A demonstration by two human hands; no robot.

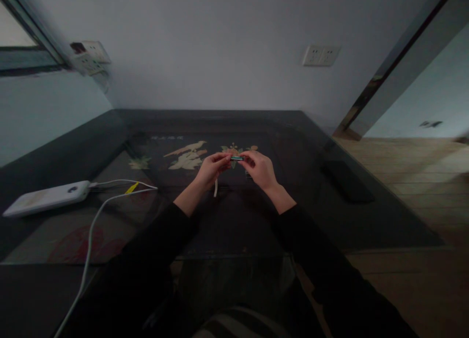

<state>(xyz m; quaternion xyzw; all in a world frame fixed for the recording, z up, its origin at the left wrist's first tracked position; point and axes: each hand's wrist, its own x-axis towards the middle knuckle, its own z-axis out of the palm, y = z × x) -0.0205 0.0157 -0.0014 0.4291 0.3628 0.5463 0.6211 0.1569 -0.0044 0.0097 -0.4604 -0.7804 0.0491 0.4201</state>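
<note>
Both hands meet above the middle of the dark table (234,221). My left hand (212,166) pinches one end of a small slim stick (236,158), green with a pale edge; its kind is too small to make out. At the other end, the fingertips of my right hand (259,168) are closed on it. A short white strip (215,188) shows below my left hand; whether that hand holds it I cannot tell. Partly hidden under my right hand is a small dark thing (249,174).
To the left lies a white power bank-like device (47,199) with a white cable (91,230) bearing a yellow tag (132,187). A black phone-like slab (346,181) lies to the right. Behind the table rises a wall with sockets (321,55).
</note>
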